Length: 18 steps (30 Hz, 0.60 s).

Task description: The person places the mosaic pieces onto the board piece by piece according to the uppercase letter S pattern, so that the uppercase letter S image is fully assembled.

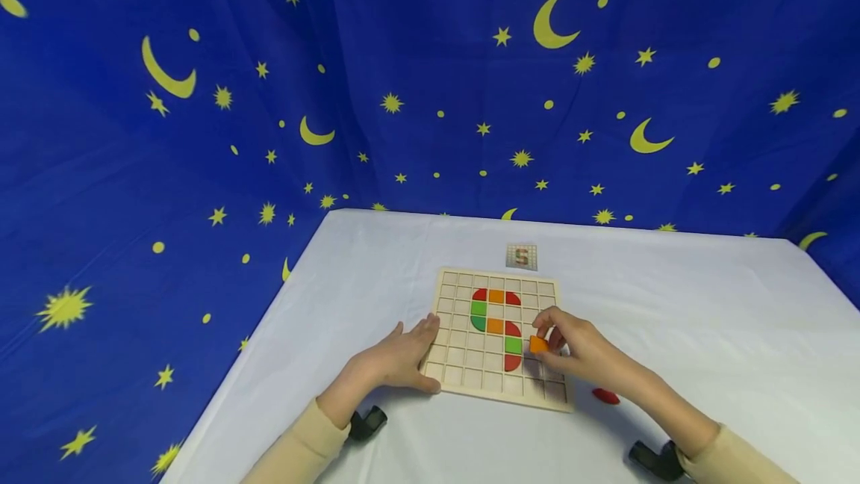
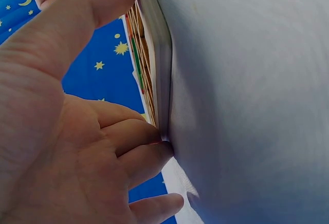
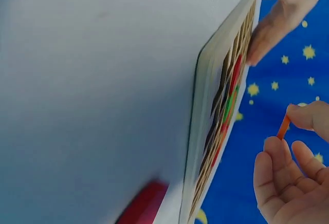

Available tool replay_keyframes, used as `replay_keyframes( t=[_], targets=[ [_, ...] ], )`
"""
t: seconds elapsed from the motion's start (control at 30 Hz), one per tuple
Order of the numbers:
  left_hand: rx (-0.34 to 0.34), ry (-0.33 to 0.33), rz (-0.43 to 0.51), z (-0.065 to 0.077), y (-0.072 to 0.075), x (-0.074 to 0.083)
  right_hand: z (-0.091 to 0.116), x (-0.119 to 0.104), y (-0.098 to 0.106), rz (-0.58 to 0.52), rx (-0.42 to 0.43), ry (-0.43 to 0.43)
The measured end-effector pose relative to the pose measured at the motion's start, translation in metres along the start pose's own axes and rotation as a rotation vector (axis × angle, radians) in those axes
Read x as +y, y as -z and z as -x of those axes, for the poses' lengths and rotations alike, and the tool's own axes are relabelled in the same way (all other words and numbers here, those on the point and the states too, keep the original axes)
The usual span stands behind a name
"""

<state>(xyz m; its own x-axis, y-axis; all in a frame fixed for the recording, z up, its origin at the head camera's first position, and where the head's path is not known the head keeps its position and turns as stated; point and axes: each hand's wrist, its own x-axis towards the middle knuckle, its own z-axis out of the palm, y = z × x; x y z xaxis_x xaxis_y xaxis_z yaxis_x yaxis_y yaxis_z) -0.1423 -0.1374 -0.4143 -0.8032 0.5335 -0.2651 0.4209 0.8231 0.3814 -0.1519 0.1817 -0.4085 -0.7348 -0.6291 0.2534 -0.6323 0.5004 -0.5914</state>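
A wooden grid board [image 1: 497,396] lies on the white-covered table. Set into its cells, several red, orange and green tiles form most of an S shape, square ones such as the green tile [image 1: 513,345] and rounded ones such as the red tile [image 1: 513,362]. My left hand [image 1: 396,359] rests against the board's left edge, thumb near the front corner and fingers spread farther up. Between thumb and fingertips my right hand [image 1: 584,346] pinches an orange square tile [image 1: 538,344], held above the board's right part. The right wrist view shows that orange tile [image 3: 283,127] edge-on.
Behind the board lies a small card [image 1: 521,256] with a coloured S on a grid. A loose red piece [image 1: 606,396] is on the cloth right of the board, under my right forearm. Blue curtains [image 1: 430,81] with yellow stars and moons stand behind and to the left.
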Motion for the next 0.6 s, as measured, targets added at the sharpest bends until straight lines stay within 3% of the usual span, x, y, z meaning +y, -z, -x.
replay_keyframes(
  t=[0.3,0.6],
  targets=[
    [-0.004,0.007,-0.001,-0.001,0.002,0.0,-0.023,-0.012,-0.02,-0.045,-0.071,0.034],
    [-0.01,0.011,-0.013,-0.001,0.0,0.0,-0.035,-0.017,-0.039,-0.017,-0.132,0.042]
  ],
)
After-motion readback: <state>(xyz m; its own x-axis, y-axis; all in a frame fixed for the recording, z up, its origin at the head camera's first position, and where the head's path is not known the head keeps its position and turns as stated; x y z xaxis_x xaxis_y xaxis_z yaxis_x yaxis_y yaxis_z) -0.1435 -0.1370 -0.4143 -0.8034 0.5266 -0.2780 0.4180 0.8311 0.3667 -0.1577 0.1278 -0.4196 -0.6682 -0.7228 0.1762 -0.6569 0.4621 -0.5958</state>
